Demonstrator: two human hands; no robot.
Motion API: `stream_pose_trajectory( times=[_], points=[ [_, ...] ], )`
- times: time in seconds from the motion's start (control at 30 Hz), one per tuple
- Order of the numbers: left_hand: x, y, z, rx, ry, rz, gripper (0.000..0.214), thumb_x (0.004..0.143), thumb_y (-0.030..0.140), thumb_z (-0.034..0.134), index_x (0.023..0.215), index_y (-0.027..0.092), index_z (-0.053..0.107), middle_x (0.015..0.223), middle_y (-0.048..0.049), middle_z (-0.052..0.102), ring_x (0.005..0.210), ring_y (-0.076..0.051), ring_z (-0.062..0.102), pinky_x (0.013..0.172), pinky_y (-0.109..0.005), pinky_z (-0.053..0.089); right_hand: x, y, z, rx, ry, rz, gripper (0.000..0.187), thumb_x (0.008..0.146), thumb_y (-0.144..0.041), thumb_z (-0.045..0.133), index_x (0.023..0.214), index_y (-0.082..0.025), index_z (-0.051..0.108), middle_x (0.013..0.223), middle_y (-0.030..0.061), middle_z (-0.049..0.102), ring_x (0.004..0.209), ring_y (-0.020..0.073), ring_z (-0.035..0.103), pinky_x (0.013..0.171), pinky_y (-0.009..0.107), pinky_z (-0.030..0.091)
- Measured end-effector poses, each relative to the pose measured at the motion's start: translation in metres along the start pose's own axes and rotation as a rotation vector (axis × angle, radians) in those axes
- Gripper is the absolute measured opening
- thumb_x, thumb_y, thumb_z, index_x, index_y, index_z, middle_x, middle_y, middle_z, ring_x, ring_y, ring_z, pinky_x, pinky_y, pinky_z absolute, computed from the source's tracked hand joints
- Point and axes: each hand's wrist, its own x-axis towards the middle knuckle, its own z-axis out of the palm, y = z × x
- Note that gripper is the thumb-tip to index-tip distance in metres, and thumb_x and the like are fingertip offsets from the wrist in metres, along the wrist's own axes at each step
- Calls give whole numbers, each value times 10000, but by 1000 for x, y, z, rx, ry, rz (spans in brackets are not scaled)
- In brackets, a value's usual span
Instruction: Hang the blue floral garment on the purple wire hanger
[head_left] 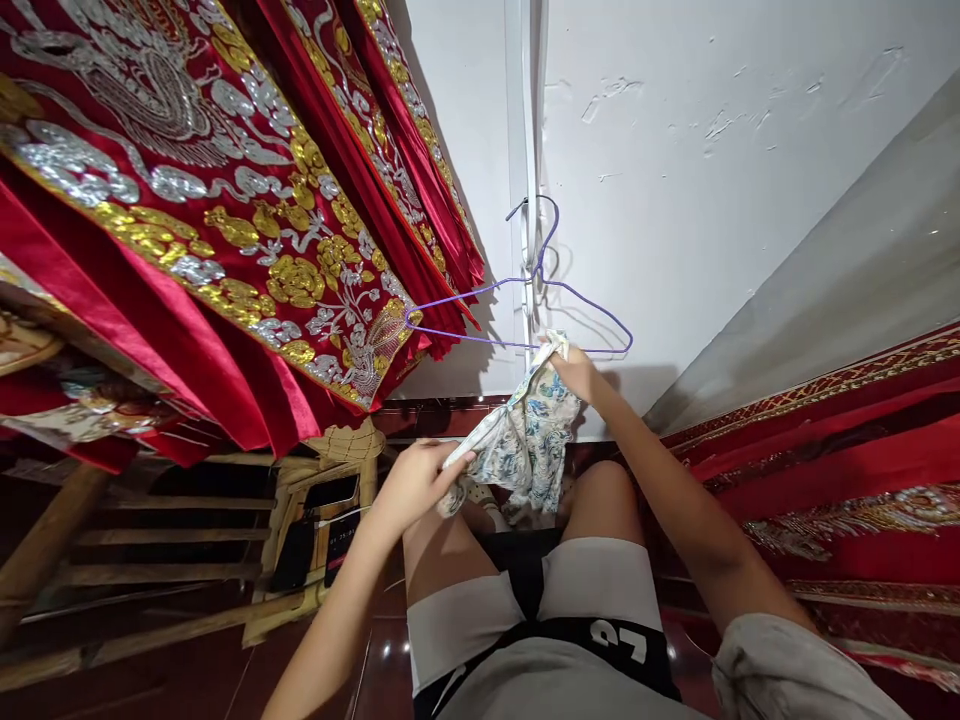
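A small white garment with a blue floral print [536,440] is stretched in the air between my hands, above my knees. Its pale band runs slantwise along the upper edge, and the rest hangs down in folds. My left hand [416,485] pinches the lower left end of that band. At the upper right end, my right hand [576,372] grips the bunched edge, with its fingers partly hidden by the cloth. Just above and behind the garment, a purple wire hanger [585,290] hangs bare from a white strap [529,150] along the wall; my right hand is close to its lower bar.
Red cloths with gold and silver embroidery [292,280] hang at the left. More red fringed cloth [847,470] hangs at the right. Beside my left arm stands a bamboo chair [169,535] with dark phones [334,490] on it. A white wall [675,200] rises ahead.
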Motion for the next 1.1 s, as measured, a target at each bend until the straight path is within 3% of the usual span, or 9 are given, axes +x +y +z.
stream_pose_trajectory(
  times=[0.1,0.2,0.33,0.43,0.57,0.73,0.9,1.0,1.1],
  points=[
    [3,-12,-15,124,-80,-40,427,1026,412,381,853,209,715,994,-95,795,998,-293,722,1183,-576,330,-7,13,1,-76,30,39,294,844,-481,538,725,-216,582,639,16,554,738,218,546,730,331,457],
    [9,-23,-24,209,-151,-224,403,996,318,384,1139,215,746,1366,-129,696,1402,-409,526,1196,-767,112,-22,15,-10,-100,49,10,340,807,-477,557,615,-250,391,564,-25,382,615,158,379,600,303,348],
    [28,-19,-39,95,42,-252,556,1008,341,335,1477,139,556,1503,-168,581,1435,-362,509,1192,-566,370,-43,3,-31,-113,66,51,387,797,-468,547,613,-264,276,563,-47,257,578,132,270,551,300,247],
    [50,-6,-47,-102,354,-157,537,1037,412,312,1395,168,631,1443,-125,643,1375,-300,579,1171,-435,426,-53,-10,-40,-134,72,37,408,799,-512,523,599,-264,269,567,-43,252,580,133,274,548,299,240],
    [74,-7,-47,-280,593,-133,505,1035,447,354,1214,161,729,1293,-124,730,1333,-302,604,1176,-448,411,-60,-23,-41,-180,62,-13,432,840,-525,499,612,-264,242,589,-33,273,605,138,281,567,299,248],
    [74,-25,-37,-265,666,-194,497,1025,469,400,1219,147,725,1257,-134,744,1285,-307,637,1113,-430,474,-58,-19,-36,-238,88,-8,418,858,-485,513,587,-267,281,574,-25,329,618,146,297,599,299,277],
    [75,-22,-46,-285,792,-103,444,1026,358,436,1360,181,669,1411,-101,672,1375,-238,583,1184,-370,421,-61,-15,-31,-198,115,43,449,862,-466,545,575,-267,263,519,-35,276,549,142,271,548,308,244],
    [90,-7,-62,-255,690,-9,416,979,260,462,1308,192,708,1310,-71,732,1225,-228,676,1109,-362,494,-66,-18,-30,-156,52,58,456,874,-445,543,575,-265,250,512,-42,255,522,137,268,531,310,235],
    [108,7,-74,-172,539,80,444,902,166,458,1246,182,738,1159,-54,779,1050,-216,717,1020,-356,540,-72,-18,-29,-147,28,-11,352,854,-394,558,575,-247,400,534,-14,420,556,153,388,567,304,311]
  ],
)
